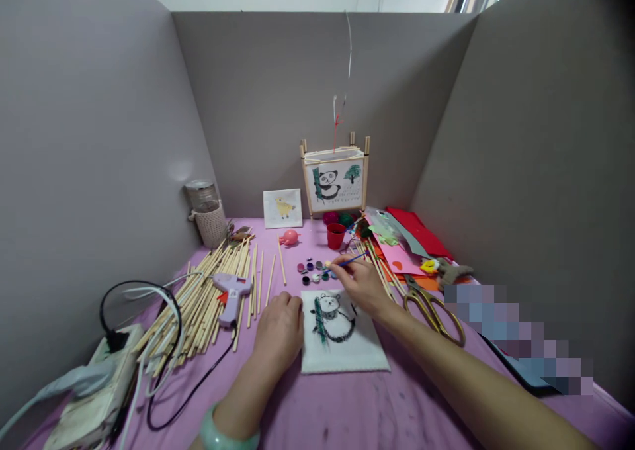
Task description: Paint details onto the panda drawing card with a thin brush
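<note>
Green bangle [223,437] nearest — right grip [361,284] holds blue paintbrush [354,259] by paints [316,278].

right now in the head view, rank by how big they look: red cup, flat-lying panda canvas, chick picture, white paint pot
1. Flat-lying panda canvas, nearest the camera
2. Chick picture
3. Red cup
4. White paint pot

Left hand [278,325]: lies palm down, fingers [285,300] loosely bent, at the left edge of the canvas [370,359]. Right hand [366,288]: over the canvas's upper right corner, fingers pinched together; right forearm [446,364], bare, slants to its lower right.
</note>
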`<state>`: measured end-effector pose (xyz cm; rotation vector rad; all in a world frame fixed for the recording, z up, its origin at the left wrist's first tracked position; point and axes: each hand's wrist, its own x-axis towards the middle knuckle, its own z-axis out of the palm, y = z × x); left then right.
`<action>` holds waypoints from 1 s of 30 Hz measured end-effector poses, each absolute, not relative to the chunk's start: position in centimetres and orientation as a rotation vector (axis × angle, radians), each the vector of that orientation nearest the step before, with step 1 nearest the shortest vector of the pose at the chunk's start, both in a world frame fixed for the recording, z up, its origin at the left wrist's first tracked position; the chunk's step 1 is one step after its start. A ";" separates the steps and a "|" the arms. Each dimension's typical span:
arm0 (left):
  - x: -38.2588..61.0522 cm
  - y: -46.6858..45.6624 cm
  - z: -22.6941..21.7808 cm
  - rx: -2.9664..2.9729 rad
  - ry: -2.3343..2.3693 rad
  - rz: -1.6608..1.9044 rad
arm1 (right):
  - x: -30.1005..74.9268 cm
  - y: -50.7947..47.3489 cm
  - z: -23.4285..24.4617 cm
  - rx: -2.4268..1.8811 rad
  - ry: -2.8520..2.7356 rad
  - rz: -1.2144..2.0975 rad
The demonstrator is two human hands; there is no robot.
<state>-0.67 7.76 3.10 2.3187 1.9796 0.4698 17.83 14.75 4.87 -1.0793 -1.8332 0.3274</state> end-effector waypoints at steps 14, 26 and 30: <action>-0.5 7.6 3.4 2.310 1.978 0.445 | 24.0 11.5 1.6 -1.346 -1.633 0.367; -0.5 7.8 3.5 2.290 1.967 0.442 | 24.0 11.7 1.0 -1.378 -1.713 0.150; -0.5 7.7 3.6 2.291 1.970 0.438 | 24.0 12.1 0.6 -1.378 -1.732 0.114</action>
